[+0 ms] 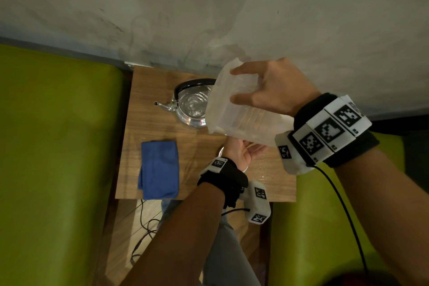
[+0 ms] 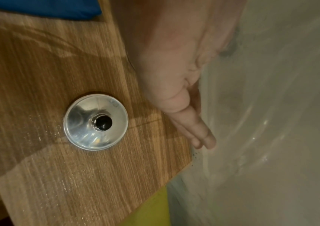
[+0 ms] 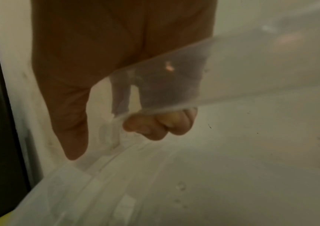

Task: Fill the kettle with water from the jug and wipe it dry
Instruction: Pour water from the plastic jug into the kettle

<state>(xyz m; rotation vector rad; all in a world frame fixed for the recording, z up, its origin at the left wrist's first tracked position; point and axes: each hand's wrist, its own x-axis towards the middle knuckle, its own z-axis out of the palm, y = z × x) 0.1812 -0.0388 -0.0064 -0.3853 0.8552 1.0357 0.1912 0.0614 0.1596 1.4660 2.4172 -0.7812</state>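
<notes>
A steel kettle (image 1: pixel 189 105) with a black handle stands lidless at the back of the wooden table (image 1: pixel 162 127), with rippled water inside. A translucent plastic jug (image 1: pixel 234 111) is tilted, its mouth over the kettle's right side. My right hand (image 1: pixel 246 87) grips the jug from above; in the right wrist view its fingers (image 3: pixel 155 125) curl round the jug's handle (image 3: pixel 174 84). My left hand (image 1: pixel 243 152) supports the jug's underside (image 2: pixel 271 107) with straight fingers (image 2: pixel 199 131). The kettle lid (image 2: pixel 96 122) lies on the table below my left hand. A folded blue cloth (image 1: pixel 160 169) lies front left.
Green padded seats flank the small table on the left (image 1: pixel 58 146) and right (image 1: pixel 325 227). A grey wall (image 1: pixel 209 7) rises right behind the table. A black cable (image 1: pixel 142 227) trails on the floor under the table's front edge.
</notes>
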